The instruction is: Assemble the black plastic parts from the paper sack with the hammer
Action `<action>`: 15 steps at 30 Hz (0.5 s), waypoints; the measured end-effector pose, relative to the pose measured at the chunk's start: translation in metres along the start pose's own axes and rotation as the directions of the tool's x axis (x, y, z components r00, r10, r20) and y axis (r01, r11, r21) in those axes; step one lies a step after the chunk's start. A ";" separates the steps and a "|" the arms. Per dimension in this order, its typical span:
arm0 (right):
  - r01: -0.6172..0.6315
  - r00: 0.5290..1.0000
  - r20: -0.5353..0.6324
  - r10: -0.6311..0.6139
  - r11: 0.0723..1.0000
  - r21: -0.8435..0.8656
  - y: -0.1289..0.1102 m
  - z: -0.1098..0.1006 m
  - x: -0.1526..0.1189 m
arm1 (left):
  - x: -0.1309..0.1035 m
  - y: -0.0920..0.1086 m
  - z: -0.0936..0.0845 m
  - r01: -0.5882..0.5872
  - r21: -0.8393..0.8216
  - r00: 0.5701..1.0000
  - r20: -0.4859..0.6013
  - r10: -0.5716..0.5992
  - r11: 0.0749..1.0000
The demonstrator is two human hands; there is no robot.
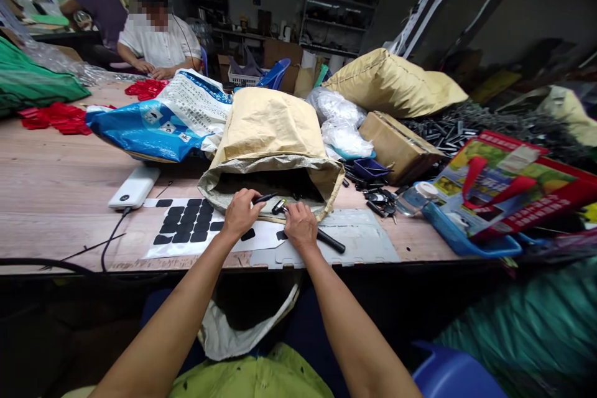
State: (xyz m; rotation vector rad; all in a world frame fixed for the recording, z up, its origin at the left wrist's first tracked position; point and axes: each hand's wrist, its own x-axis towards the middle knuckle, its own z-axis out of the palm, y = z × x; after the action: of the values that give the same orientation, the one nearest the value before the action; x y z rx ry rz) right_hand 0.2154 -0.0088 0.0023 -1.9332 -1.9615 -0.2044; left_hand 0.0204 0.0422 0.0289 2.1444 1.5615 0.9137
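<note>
Apparently, small parts [278, 206] handled at sack [275, 124] mouth: dark stick [265, 198] pinched by left hand's [240, 211] nearly closed fingers; right hand [301, 224] curled, hold unclear; steady grip seemingly needed.

Legible text: none | blue-and-white glossy plastic sack [161, 117]: printed characters, unreadable | red, yellow and green rectangular carrier bag [545, 191]: white characters, unreadable

- A bare left hand [241, 214] and a bare right hand [301, 224], fingers and wrists uncovered.
- Slender forearms [173, 314], bare down to the lower edge of the view.
- A yellow-green garment [252, 378] across the front, softly creased, with small dark marks scattered over it.
- Dark blue cloth [310, 339] around the lap, mostly deep in shadow.
</note>
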 end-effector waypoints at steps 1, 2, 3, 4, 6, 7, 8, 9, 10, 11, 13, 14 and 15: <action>0.002 1.000 -0.001 -0.002 1.000 -0.001 0.000 0.000 0.000 | -0.012 -0.001 -0.005 -0.049 -0.056 0.999 0.015 0.050 0.997; 0.004 1.000 -0.002 -0.004 1.000 -0.001 0.000 0.000 -0.001 | -0.025 -0.002 -0.008 -0.087 -0.103 0.995 0.042 0.092 0.991; 0.005 1.000 -0.004 -0.005 1.000 -0.002 0.000 0.000 -0.001 | -0.036 -0.004 -0.010 -0.111 -0.135 0.989 0.078 0.123 0.985; 0.007 1.000 -0.007 -0.007 1.000 -0.002 0.000 0.001 -0.001 | -0.046 -0.006 -0.010 -0.123 -0.152 0.983 0.114 0.141 0.981; 0.006 1.000 -0.017 -0.006 1.000 -0.001 0.000 0.002 -0.002 | -0.061 -0.012 -0.005 -0.120 -0.145 0.976 0.164 0.144 0.982; 0.005 1.000 -0.023 -0.005 1.000 0.000 0.000 0.002 -0.002 | -0.064 -0.015 -0.002 -0.113 -0.131 0.977 0.168 0.134 0.985; 0.006 1.000 -0.027 -0.006 1.000 0.003 0.001 0.003 -0.001 | -0.066 -0.017 0.002 -0.105 -0.118 0.979 0.163 0.124 0.987; 0.007 1.000 -0.028 -0.007 1.000 0.008 0.001 0.003 -0.001 | -0.066 -0.019 0.005 -0.099 -0.110 0.981 0.156 0.116 0.989; 0.007 1.000 -0.027 -0.006 1.000 0.015 0.001 0.002 0.000 | -0.065 -0.020 0.007 -0.093 -0.107 0.982 0.153 0.108 0.990; 0.006 1.000 -0.024 -0.006 1.000 0.029 0.002 0.001 0.001 | -0.064 -0.021 0.009 -0.086 -0.110 0.983 0.155 0.102 0.990; 0.009 1.000 -0.025 -0.007 0.997 0.078 0.002 -0.004 0.002 | -0.062 -0.022 0.011 -0.068 -0.124 0.981 0.171 0.089 0.990; 0.018 0.999 -0.033 -0.014 0.993 0.115 0.002 -0.008 0.002 | -0.061 -0.022 0.011 -0.057 -0.128 0.981 0.177 0.079 0.990; 0.029 0.998 -0.056 -0.020 0.988 0.152 0.002 -0.012 0.001 | -0.060 -0.022 0.010 -0.046 -0.128 0.981 0.180 0.069 0.991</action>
State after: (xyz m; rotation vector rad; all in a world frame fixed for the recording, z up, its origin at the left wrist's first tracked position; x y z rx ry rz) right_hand 0.2193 -0.0119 0.0136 -1.7890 -1.9082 -0.1090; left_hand -0.0003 -0.0057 -0.0101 2.1298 1.3256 0.7831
